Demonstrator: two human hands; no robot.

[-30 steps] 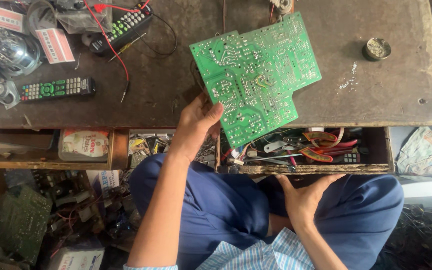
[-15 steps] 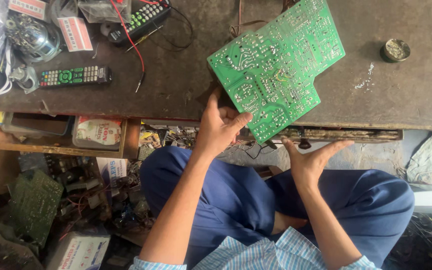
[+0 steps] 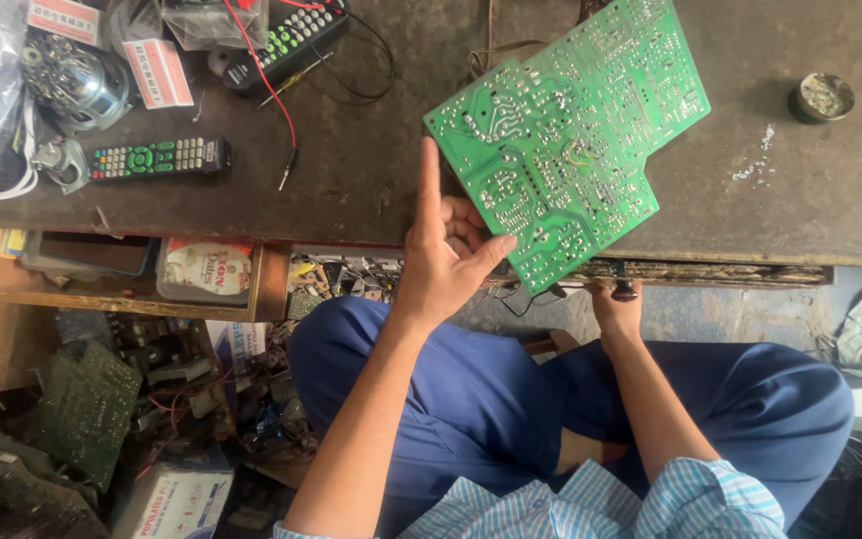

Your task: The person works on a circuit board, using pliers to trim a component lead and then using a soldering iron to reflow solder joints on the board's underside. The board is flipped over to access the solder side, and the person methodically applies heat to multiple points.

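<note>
My left hand holds a green circuit board by its lower left corner, solder side towards me, tilted above the dark worktable. The thumb presses the board's face and the index finger points straight up along its left edge. My right hand reaches up to the front of the drawer under the table's edge, where a small dark knob shows. Its fingers are hidden beneath the table edge. My legs in blue trousers lie below both hands.
On the table lie a black remote, a second remote with red and black wires, a shiny metal part and a round tin. A shelf with boxes is at the left. Another circuit board and clutter cover the floor.
The open drawer full of tools and wires is now pushed in. My right hand rose from my lap to the drawer front. The left hand's index finger now points up along the board.
</note>
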